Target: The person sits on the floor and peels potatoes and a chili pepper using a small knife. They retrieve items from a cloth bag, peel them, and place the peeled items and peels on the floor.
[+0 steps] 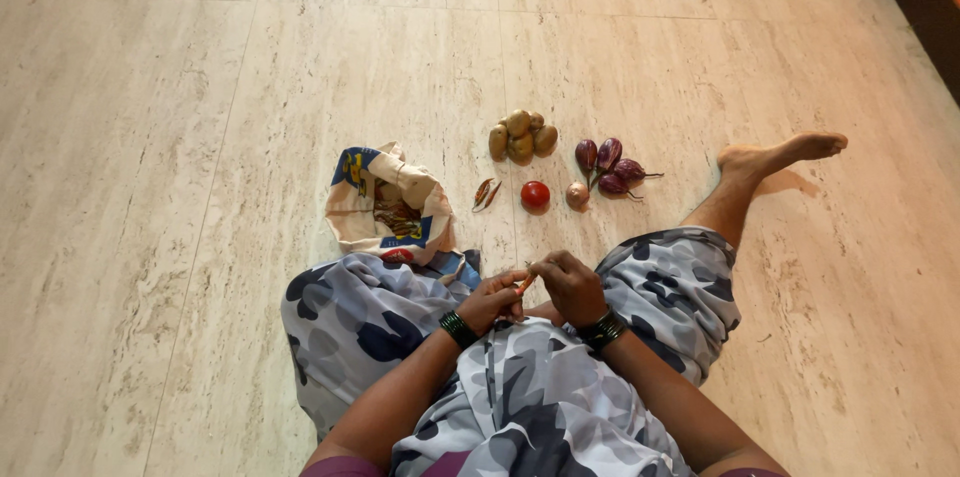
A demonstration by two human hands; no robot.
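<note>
Pinched between the left hand (pixel 492 299) and right hand (pixel 570 285), a small reddish chili (pixel 525 283) is held over the lap; potatoes (pixel 522 137), tomato (pixel 535 195) and eggplants (pixel 608 167) are laid out ahead.

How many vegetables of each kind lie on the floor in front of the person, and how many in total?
Potatoes: 5
Small purple eggplants: 4
Red tomato: 1
Onion: 1
Chillies: 2
Total: 13
</note>
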